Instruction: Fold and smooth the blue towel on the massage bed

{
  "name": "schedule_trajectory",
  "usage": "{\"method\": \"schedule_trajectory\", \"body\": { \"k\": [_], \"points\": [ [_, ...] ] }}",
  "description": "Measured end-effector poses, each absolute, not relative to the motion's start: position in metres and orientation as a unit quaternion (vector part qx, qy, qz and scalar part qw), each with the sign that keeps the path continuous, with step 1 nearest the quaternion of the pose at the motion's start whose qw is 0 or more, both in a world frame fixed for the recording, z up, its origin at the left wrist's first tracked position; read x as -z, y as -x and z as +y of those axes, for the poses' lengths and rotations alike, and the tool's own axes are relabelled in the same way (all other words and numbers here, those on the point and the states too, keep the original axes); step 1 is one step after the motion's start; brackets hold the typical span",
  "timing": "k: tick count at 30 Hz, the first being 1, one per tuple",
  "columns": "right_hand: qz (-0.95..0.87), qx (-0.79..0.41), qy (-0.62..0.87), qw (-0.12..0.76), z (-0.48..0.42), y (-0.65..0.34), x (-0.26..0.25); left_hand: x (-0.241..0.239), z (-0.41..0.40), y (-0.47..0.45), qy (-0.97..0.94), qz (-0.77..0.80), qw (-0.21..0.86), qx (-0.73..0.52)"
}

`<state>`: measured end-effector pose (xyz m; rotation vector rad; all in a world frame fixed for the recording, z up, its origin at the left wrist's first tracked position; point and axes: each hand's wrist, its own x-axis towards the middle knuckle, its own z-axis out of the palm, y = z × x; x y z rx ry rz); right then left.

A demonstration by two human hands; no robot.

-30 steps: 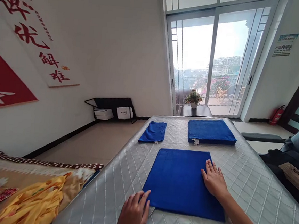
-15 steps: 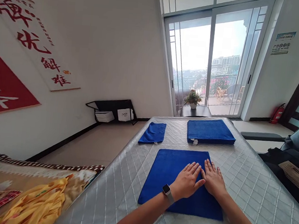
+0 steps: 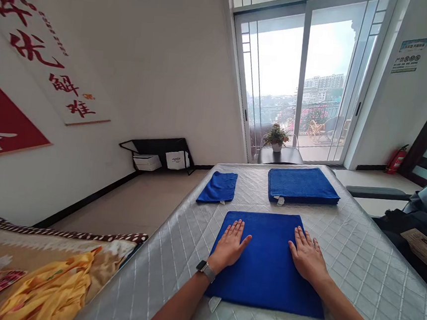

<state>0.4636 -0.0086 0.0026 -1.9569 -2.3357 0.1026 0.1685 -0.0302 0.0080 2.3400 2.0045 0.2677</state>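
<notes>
A folded blue towel (image 3: 266, 264) lies flat on the silver quilted table (image 3: 357, 262) in front of me. My left hand (image 3: 230, 246), with a watch on its wrist, rests palm down on the towel's left part, fingers stretched out. My right hand (image 3: 308, 255) lies flat on the towel's right part, fingers spread. Both hands hold nothing. Farther back sit a small folded blue cloth (image 3: 218, 187) on the left and a stack of folded blue towels (image 3: 301, 185) on the right.
A yellow cloth (image 3: 48, 290) lies on a patterned blanket at the lower left. A potted plant (image 3: 276, 137) stands on a dark stool before the glass balcony door. A red fire extinguisher (image 3: 396, 158) stands by the right wall. Dark seats are at the right.
My left hand moved from the towel's near left corner to beside my right hand, then slid left across the towel. My right hand stayed in place.
</notes>
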Motion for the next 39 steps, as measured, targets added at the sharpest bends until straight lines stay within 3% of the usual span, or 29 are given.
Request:
{"method": "schedule_trajectory", "body": {
  "k": [6, 13, 23, 31, 39],
  "points": [
    [-0.766, -0.020, 0.640, 0.049, -0.008, -0.464, 0.000, 0.003, -0.026, -0.126, -0.714, 0.692, 0.007, -0.106],
    [-0.773, 0.001, 0.634, 0.012, -0.008, -0.466, -0.002, 0.002, -0.025, -0.119, -0.706, 0.699, -0.002, -0.112],
    [-0.773, -0.011, 0.634, 0.024, -0.005, -0.469, 0.002, 0.000, -0.025, -0.113, -0.695, 0.710, -0.021, -0.110],
    [-0.762, -0.009, 0.647, -0.038, 0.007, -0.469, -0.021, -0.002, -0.026, -0.115, -0.692, 0.714, -0.022, -0.107],
    [-0.749, -0.009, 0.663, -0.003, 0.042, -0.459, -0.021, -0.001, -0.026, -0.113, -0.695, 0.710, -0.027, -0.112]
  ]
}}
